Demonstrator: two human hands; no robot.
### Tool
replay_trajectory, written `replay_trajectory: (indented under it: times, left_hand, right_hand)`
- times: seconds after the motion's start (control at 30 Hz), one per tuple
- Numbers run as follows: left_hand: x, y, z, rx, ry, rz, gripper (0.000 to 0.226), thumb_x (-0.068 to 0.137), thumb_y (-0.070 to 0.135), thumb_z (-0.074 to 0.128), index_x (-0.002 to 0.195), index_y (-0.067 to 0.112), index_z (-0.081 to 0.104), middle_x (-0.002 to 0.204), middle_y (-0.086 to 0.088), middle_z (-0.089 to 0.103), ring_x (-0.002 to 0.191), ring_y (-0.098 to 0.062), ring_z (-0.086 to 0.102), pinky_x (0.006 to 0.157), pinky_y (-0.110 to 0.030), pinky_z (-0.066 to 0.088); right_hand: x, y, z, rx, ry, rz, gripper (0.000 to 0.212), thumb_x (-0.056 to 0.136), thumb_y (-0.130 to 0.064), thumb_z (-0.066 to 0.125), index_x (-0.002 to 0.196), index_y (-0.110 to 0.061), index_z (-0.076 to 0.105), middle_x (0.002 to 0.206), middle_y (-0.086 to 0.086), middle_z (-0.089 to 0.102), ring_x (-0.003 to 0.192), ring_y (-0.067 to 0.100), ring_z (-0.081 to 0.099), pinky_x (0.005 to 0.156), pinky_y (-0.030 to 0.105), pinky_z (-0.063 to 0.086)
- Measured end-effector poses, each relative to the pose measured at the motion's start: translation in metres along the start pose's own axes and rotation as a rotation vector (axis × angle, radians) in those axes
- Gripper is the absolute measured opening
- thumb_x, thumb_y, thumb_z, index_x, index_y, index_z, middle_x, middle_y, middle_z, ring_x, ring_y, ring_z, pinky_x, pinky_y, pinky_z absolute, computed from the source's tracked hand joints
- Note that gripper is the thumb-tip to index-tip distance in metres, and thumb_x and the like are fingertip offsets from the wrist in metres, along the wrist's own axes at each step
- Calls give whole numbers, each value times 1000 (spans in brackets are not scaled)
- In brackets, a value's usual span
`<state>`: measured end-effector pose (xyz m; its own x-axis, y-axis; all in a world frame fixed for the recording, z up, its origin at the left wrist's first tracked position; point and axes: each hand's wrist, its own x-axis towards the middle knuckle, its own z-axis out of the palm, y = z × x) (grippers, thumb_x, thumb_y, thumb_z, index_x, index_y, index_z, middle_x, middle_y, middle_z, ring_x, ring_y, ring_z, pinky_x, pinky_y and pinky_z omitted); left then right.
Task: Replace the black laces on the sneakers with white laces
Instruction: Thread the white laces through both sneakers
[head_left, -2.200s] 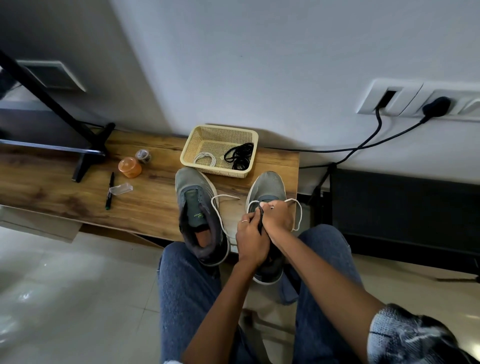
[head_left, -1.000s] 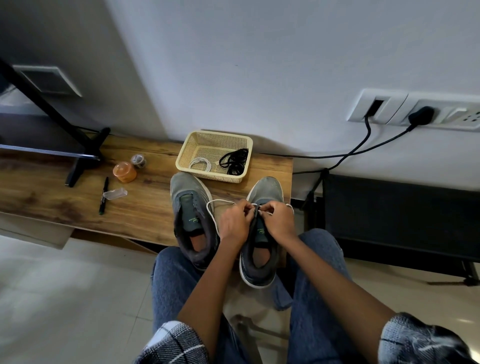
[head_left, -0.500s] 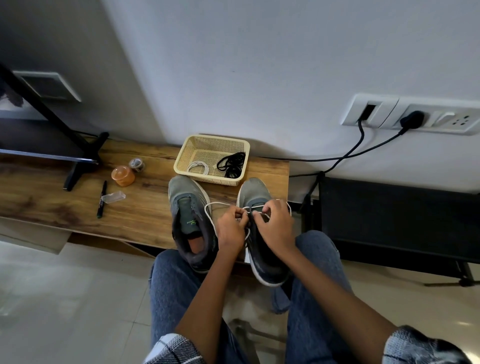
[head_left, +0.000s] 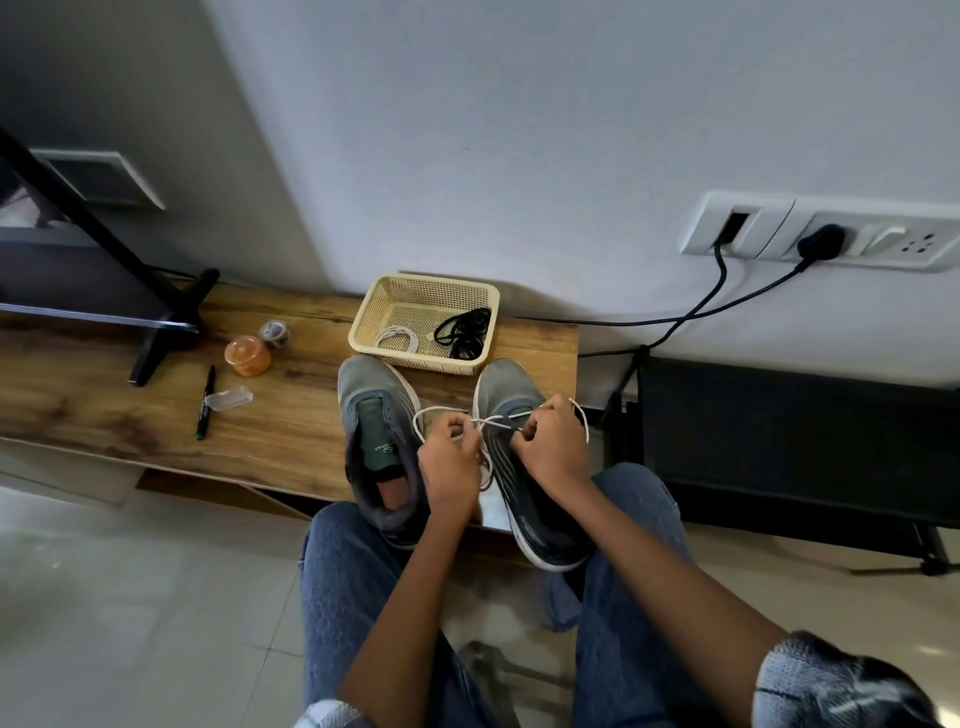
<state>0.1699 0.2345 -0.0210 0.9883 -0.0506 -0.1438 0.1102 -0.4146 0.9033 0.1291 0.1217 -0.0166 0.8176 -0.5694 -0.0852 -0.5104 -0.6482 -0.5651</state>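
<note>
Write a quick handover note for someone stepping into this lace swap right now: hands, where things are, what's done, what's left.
Left hand and right hand each pinch a strand of the white lace, crossed over the right sneaker, which hangs off the table's front edge.
Left sneaker stands beside it with no lace visible.
Basket behind the shoes holds the black laces and a spare white lace.
Done: black laces are out of both shoes.
Left: finish lacing the right sneaker, then lace the left with the spare.

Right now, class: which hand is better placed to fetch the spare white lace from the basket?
Left. The left hand is nearer the white lace, on the basket's left side; the right hand would cross over.
</note>
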Motion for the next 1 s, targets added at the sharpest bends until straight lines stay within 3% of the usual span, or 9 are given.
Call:
replay_trajectory:
  times: [0.07, 0.17, 0.23, 0.37, 0.43, 0.53, 0.8, 0.9, 1.0]
  left_hand:
    - [-9, 1, -9, -157, 126, -84, 5, 95, 12, 53, 92, 11, 57, 89, -1, 67, 73, -2, 64, 58, -15, 53]
    - [-18, 3, -16, -475, 183, -200, 5, 97, 11, 49, 93, 14, 51, 99, -2, 70, 85, -9, 71, 67, -33, 57]
    - [-22, 7, -15, -595, 134, -217, 8, 98, 9, 45, 93, 14, 46, 98, -5, 70, 88, -14, 71, 70, -31, 56]
    - [-28, 10, -3, -350, 14, -192, 10, 92, 8, 47, 96, 17, 47, 72, 1, 68, 69, -21, 65, 58, -31, 51]
    - [-26, 6, 4, -150, -67, -145, 9, 93, 15, 54, 101, 17, 50, 68, 3, 61, 65, -21, 60, 64, -36, 54]
    - [-21, 0, 13, 52, -190, -48, 22, 93, 19, 60, 112, 11, 58, 64, 7, 52, 61, -7, 50, 59, -21, 40]
    - [-8, 4, 21, 333, -160, 21, 14, 92, 23, 60, 95, 10, 67, 88, -8, 68, 84, -23, 62, 68, -27, 39]
    - [-12, 5, 21, 283, -11, -13, 15, 94, 20, 54, 85, 11, 63, 84, -6, 65, 79, -23, 58, 69, -33, 42]
    - [-18, 4, 12, -12, 301, -170, 14, 91, 12, 53, 77, 14, 56, 75, -2, 60, 71, -20, 56, 67, -36, 44]
  right_hand:
    - [-5, 1, 3, -33, 46, 2, 14, 79, -23, 66, 74, -10, 65, 103, 1, 51, 95, 21, 52, 76, 31, 44]
    - [-13, 2, 6, -146, 145, 10, 17, 82, -31, 64, 80, -15, 69, 106, -1, 52, 105, 22, 41, 87, 36, 31]
    - [-16, 2, 4, -163, 180, 13, 19, 83, -34, 64, 83, -16, 70, 109, -1, 52, 107, 23, 37, 87, 37, 28]
    - [-20, 1, -1, -142, 146, 32, 26, 84, -42, 62, 91, -18, 70, 112, -1, 49, 107, 22, 36, 87, 36, 28]
    - [-24, 3, -2, -114, 116, 34, 28, 83, -43, 63, 94, -19, 69, 111, -1, 47, 108, 21, 37, 89, 36, 30]
    - [-28, 7, -4, -39, 86, 47, 28, 83, -42, 65, 96, -18, 69, 109, -1, 47, 110, 20, 42, 91, 37, 34]
    - [-27, 6, -2, 26, 29, 107, 22, 84, -37, 63, 95, -19, 67, 109, -2, 49, 112, 18, 43, 90, 39, 37]
    - [-24, 4, -3, 69, 33, 122, 14, 84, -30, 65, 88, -17, 66, 101, -4, 46, 108, 18, 45, 87, 40, 43]
    - [-23, 4, -2, 120, 69, 134, 10, 83, -26, 67, 82, -16, 65, 100, -2, 47, 104, 20, 47, 86, 44, 47]
